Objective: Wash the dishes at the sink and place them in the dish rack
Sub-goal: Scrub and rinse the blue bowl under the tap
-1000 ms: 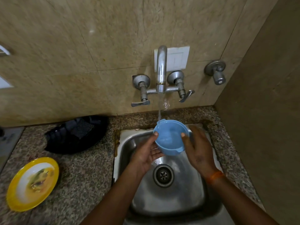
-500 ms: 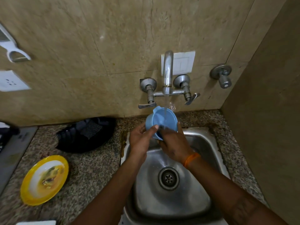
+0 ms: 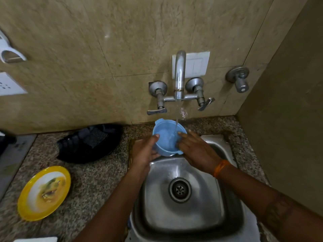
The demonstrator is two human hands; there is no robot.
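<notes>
- While water runs from the tap (image 3: 179,74) in a thin stream, a blue bowl (image 3: 166,137) is held under it, above the back edge of the steel sink (image 3: 201,215), with the stream falling inside the bowl near its right rim.
- The left hand (image 3: 144,152) grips the bowl from the left: its thumb is hooked over the rim and its fingers are curled under the outer wall.
- The right hand (image 3: 195,149) is at the bowl's right side, its fingers reaching over the rim into the wet inside; whether they pinch the wall or only rub it I cannot tell for sure, but they are bent against it.
- An orange band (image 3: 220,167) sits on the right wrist.
- The bowl is tilted a little toward the camera, and a small lug shows on its far-left rim.
- On the speckled counter (image 3: 97,180) to the left of the sink lies a yellow plate (image 3: 44,193) with food remains on it.
- Behind the plate, near the wall, rests a black tray (image 3: 90,144) with a dark scrub pad in it.
- The sink's drain (image 3: 180,190) lies below the hands.
</notes>
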